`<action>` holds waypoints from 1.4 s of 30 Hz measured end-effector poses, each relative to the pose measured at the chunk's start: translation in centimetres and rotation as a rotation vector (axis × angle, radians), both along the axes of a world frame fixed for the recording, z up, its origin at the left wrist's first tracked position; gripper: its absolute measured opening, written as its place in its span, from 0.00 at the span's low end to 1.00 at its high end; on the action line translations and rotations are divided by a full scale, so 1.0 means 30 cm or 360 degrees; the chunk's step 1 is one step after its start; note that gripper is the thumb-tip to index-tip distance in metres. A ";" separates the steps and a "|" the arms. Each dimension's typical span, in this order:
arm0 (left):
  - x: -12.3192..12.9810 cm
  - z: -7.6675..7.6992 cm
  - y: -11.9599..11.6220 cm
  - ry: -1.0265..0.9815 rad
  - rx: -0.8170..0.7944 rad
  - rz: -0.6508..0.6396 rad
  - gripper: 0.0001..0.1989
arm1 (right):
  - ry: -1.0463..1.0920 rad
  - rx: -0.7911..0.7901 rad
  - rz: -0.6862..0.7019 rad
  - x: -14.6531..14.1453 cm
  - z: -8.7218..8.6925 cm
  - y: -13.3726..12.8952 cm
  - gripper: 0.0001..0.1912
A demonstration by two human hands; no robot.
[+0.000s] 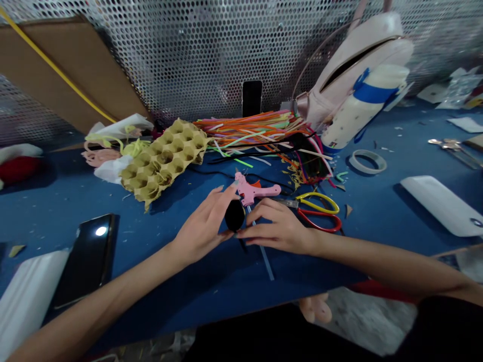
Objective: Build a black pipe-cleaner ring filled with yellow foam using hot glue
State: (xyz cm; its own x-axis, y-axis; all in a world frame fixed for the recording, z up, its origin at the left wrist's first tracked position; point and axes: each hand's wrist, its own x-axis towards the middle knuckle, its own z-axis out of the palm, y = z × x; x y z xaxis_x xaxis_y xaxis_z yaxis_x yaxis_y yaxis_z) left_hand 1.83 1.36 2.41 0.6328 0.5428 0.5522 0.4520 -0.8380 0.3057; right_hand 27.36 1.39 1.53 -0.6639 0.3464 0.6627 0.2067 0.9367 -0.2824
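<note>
Disc [234,216], all black, or perhaps the end of something deeper, sits between the person's two hands, over the blue table [211,296]. From where I stand, the left hand [206,226] has closed on its rim, fingers along the upper side and thumb underneath; the right hand [281,226] brings its fingertips to the lower right edge, though whether they pinch or merely steady it I cannot tell. I'd guess it is light, and small enough to tip or spin if pinched at a single point; it shows so dark that I can't judge it stiff or soft, slick or fuzzy. Its rim, taken at opposite sides, seems the sure place to hold. Just beyond the grip is a pink glue gun [260,191], with a clear glue stick [266,261] running back past the right fingers toward the body. Right of the grip, by the right wrist, lies a hand tool [322,225] with one yellow and one red handle. Beyond and left of the grip is an egg carton [166,156]; straight beyond, a heap of coloured stems [249,128]; well to the left, a dark phone [86,256].
</note>
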 end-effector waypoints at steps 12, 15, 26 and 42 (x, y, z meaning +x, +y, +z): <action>0.010 0.014 -0.008 -0.0026 -0.0065 0.0019 0.54 | 0.0257 -0.0333 0.0027 -0.001 0.014 0.013 0.03; 0.014 0.020 -0.011 -0.0109 -0.0183 0.0103 0.55 | 0.0312 -0.0413 -0.0024 0.000 0.019 0.019 0.03; 0.002 -0.040 0.019 -0.0707 -0.1280 -0.0199 0.60 | 0.0492 -0.0704 -0.0073 0.000 0.028 0.022 0.03; -0.012 -0.081 0.056 -0.0758 -0.1261 -0.0391 0.67 | 0.0517 -0.0293 0.0102 0.007 0.060 -0.011 0.04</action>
